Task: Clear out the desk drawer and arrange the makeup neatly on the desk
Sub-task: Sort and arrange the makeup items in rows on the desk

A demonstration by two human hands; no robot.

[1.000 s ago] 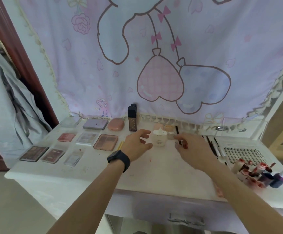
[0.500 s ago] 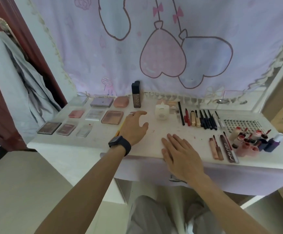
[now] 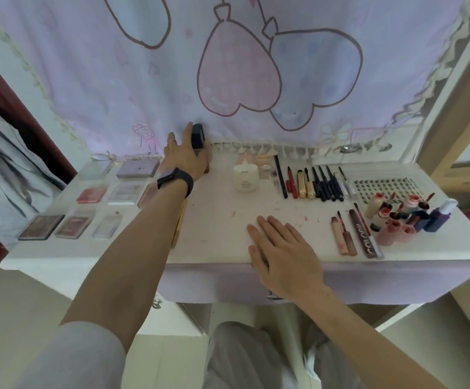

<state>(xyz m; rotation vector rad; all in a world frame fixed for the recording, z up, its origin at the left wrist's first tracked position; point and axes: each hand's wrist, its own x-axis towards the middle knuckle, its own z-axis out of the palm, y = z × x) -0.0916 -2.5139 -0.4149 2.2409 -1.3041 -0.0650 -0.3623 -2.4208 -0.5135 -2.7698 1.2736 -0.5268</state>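
Far left, flat palettes (image 3: 72,227) sit in rows on the counter (image 3: 217,220). The left hand (image 3: 184,160), watch (image 3: 175,181) on the wrist, is up at the back against the tall dark bottle (image 3: 198,137), fingers (image 3: 188,133) stretched along its side; grip or mere contact, I cannot tell. A white jar (image 3: 245,179) stands mid-counter. The right hand (image 3: 282,254) lies flat at the front edge, fingers straight, holding nothing. Pencils and lipsticks (image 3: 319,185) line up beyond; small bottles (image 3: 396,217) cluster far right.
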